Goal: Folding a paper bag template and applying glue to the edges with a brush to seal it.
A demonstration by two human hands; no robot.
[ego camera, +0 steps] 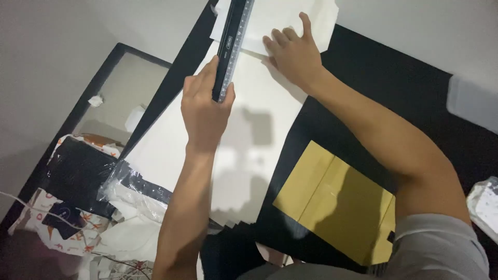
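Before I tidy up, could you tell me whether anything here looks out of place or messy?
Yes: crumpled plastic wrapping and paper scraps are heaped at the left, and a crumpled paper ball lies on the floor beyond.

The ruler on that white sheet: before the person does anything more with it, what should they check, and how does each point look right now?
1. Left hand has a firm hold on the black ruler: ok, fingers wrap its near end.
2. Ruler lies flat along the white sheet: cannot tell, the near end is gripped and may be lifted.
3. Right hand pins the paper: ok, palm pressed flat on it at the far end.
4. Right fingertips are away from the ruler's edge: ok, a small gap shows.
5. Sheet is fully supported by the black tabletop: ok where visible.
6. Yellow card lies outside the work area: ok, beside the sheet.
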